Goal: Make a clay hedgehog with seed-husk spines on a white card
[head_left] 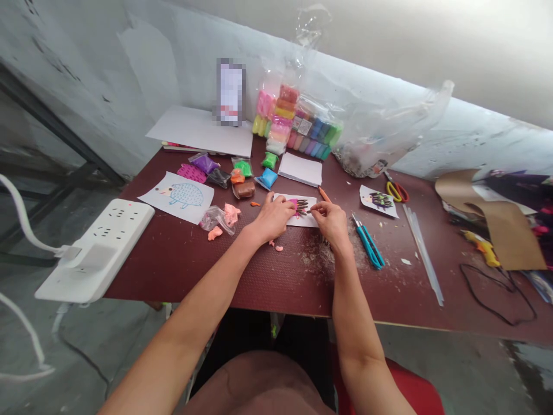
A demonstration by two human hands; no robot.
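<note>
Left of the hands, a white power strip [97, 251] juts past the maroon table [194, 271]. The left hand [274, 218] presses flat on a paper card [298, 219] bearing ridged clay spikes; the right hand [330, 223] pinches a thin dark clay strip [311, 211] over it, with a blue tool [367, 245] just beside.

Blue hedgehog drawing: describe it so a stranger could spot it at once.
On the maroon table, near the white power strip, lies a paper sheet. Its hedgehog is drawn in blue lines, unlike the card farther right, whose hedgehog has dark spines.
</note>
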